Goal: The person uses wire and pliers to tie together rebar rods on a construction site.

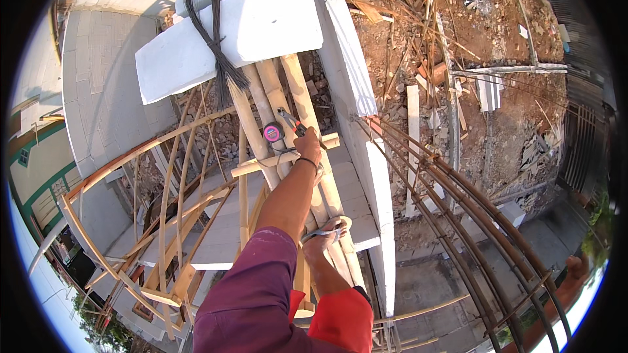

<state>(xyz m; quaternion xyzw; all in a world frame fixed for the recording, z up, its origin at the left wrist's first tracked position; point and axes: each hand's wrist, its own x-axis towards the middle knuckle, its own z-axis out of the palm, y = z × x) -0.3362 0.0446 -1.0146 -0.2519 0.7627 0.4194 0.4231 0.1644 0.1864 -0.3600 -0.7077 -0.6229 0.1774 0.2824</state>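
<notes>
My left hand (309,145) reaches forward over several bamboo poles (269,85), a dark band round its wrist. Its fingers are closed on the handles of a pair of pliers (292,121), which have red on the grips and a metal head pointing up and to the left. Beside the pliers, on the poles, rests a round pink and black tape measure (273,132). A short wooden crosspiece (248,168) lies across the poles under my forearm. My right hand is out of view.
A bundle of dark tie wire (212,39) lies over a white slab (275,23) ahead. My sandalled foot (325,232) stands on the poles. A pale wall (356,85) runs along the right, with long steel bars (471,196) beyond it. A wooden frame (163,216) stands left.
</notes>
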